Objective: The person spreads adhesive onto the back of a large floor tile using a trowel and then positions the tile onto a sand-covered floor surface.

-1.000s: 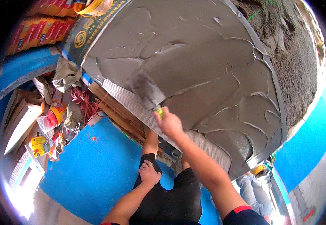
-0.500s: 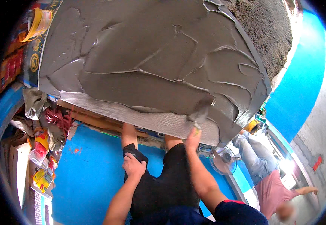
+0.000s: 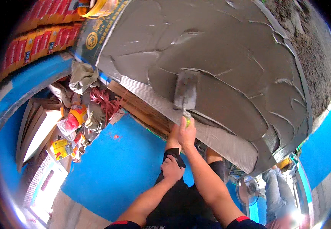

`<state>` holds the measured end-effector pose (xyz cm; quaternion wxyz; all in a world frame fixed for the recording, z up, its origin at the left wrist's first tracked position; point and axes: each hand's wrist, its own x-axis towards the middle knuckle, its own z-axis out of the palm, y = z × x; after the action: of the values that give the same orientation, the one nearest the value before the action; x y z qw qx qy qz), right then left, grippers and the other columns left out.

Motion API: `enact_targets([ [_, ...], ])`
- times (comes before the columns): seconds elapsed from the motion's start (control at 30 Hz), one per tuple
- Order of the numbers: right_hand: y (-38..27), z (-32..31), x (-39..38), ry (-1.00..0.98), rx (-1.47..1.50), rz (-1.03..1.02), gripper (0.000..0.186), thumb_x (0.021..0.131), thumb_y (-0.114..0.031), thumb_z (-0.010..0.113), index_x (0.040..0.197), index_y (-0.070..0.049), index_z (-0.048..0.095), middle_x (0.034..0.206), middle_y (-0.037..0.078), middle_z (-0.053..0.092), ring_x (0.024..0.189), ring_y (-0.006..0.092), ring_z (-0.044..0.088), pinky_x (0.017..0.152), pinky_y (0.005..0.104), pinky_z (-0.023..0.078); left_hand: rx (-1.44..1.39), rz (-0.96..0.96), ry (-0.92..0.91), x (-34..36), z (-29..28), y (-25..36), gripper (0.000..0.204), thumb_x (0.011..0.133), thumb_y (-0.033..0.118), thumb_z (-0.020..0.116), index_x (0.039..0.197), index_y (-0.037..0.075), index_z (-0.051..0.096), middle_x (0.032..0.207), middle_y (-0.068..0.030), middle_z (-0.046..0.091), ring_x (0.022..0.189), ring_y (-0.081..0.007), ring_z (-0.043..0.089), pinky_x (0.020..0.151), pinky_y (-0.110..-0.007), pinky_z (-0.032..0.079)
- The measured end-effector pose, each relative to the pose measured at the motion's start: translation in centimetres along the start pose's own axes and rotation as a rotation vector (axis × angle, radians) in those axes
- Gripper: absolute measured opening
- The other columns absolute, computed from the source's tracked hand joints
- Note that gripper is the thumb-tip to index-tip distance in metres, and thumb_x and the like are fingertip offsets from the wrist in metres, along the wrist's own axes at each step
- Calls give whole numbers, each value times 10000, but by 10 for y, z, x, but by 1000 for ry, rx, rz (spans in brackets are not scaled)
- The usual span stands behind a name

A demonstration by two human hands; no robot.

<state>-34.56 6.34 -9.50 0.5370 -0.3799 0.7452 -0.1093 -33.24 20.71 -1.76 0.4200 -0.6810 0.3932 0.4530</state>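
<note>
My right hand point(image 3: 187, 133) is closed round the yellow-green handle of a flat rectangular trowel point(image 3: 187, 89). The blade lies on wet grey mortar point(image 3: 230, 91), which covers most of a large slab in front of me. Along the slab's near edge a ribbed pale grey strip point(image 3: 226, 147) shows without mortar. Curved ridges mark the mortar, mostly towards the right and far sides. My left hand point(image 3: 172, 169) rests on my knee, over the black shorts, with its fingers bent over the cloth and no tool in it.
Rough dark mortar or sand point(image 3: 314, 57) is heaped beyond the slab's right edge. A yellow bucket point(image 3: 100, 8) stands at the far left, near stacked red-orange boxes point(image 3: 39, 44). Red cord point(image 3: 102, 102), cloths and packets lie left. A clear round fan point(image 3: 248, 189) and another person's jeans point(image 3: 276, 191) are lower right.
My right hand has carried the trowel leftward along the slab, away from the near right corner. The view has turned, showing more of the left side. My left hand stays on the knee.
</note>
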Motion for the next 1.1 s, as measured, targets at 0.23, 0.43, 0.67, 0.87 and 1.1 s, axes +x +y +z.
enact_targets([
  [0.23, -79, 65, 25, -287, -416, -223, 450, 937, -474, 478, 986, -27, 452, 749, 275, 631, 733, 478, 612, 662, 555, 479, -87, 24, 53, 6, 15, -8, 877, 709, 445, 661, 1317, -100, 342, 1088, -239, 559, 898, -362, 628, 707, -526, 505],
  [0.43, -72, 78, 17, -380, -644, -321, 456, 927, -484, 491, 955, -31, 447, 740, 252, 639, 686, 436, 634, 608, 528, 502, -145, 19, 15, 8, 13, -18, 884, 756, 503, 645, 1315, -100, 321, 1120, -241, 534, 912, -338, 613, 765, -475, 489],
  [0.67, -38, 103, -4, -403, -680, -470, 435, 901, -474, 540, 938, -49, 458, 741, 189, 641, 621, 380, 647, 536, 479, 525, -180, 38, 42, 11, 8, -18, 856, 725, 467, 651, 1298, -98, 358, 1053, -229, 567, 871, -346, 635, 667, -485, 518],
  [0.87, -50, 91, -15, -563, -685, -545, 422, 891, -444, 571, 941, -39, 463, 780, 198, 640, 640, 379, 646, 544, 479, 526, -243, 32, -29, 9, 3, -24, 835, 737, 444, 661, 1281, -107, 348, 1069, -240, 553, 913, -347, 618, 762, -479, 505],
  [1.1, -112, 118, 36, -347, -622, -558, 395, 921, -420, 531, 920, -35, 446, 771, 220, 636, 667, 416, 634, 580, 488, 521, -285, 22, -5, 9, 0, -29, 839, 712, 412, 670, 1276, -118, 346, 1066, -259, 549, 921, -365, 615, 761, -495, 502],
])
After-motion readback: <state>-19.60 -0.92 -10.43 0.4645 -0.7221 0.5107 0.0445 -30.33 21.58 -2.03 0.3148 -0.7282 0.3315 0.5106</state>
